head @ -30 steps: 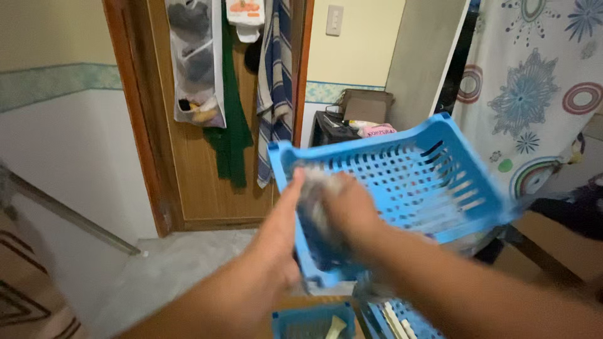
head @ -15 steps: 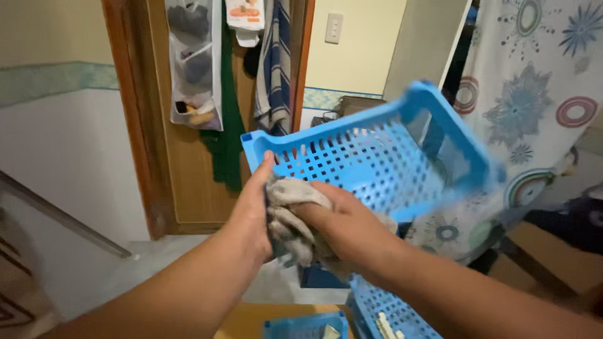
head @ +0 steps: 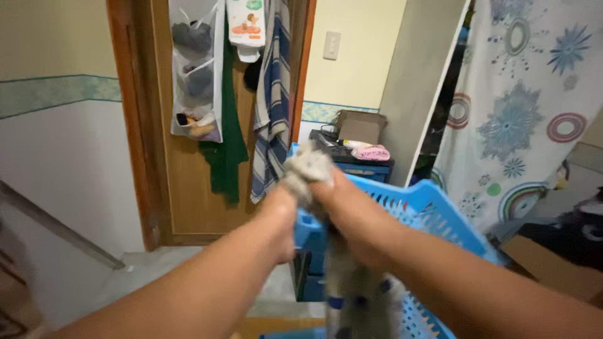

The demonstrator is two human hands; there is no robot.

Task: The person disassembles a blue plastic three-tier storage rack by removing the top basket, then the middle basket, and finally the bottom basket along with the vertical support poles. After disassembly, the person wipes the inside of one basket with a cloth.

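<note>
Head view: both arms reach up from the bottom of the frame and meet at its centre. The left hand (head: 279, 216) and the right hand (head: 355, 213) press together around a grey rag (head: 308, 168), which bunches up above the knuckles in a soft lump; a darker strip below the hands is probably the same cloth trailing down, though motion blur leaves that unsure. The fingers of both hands curl narrow and closed on the cloth. Behind and under the right forearm a blue perforated plastic basket (head: 433, 210) tilts toward the lower right of the frame; I cannot tell which hand, if either, also bears on its rim.

The rag looks light, limp and easy to crush, so it is best held in a fistful at the middle. The basket looks light and stiff but awkward, and its solid rim seems the safest place to grip; the slotted walls would likely flex.

In the upper left, a wooden door (head: 188, 182) carries a hanging pocket organiser (head: 196, 75), a green garment (head: 227, 157) and a striped towel (head: 271, 113). A patterned curtain (head: 527, 107) fills the upper right.
</note>
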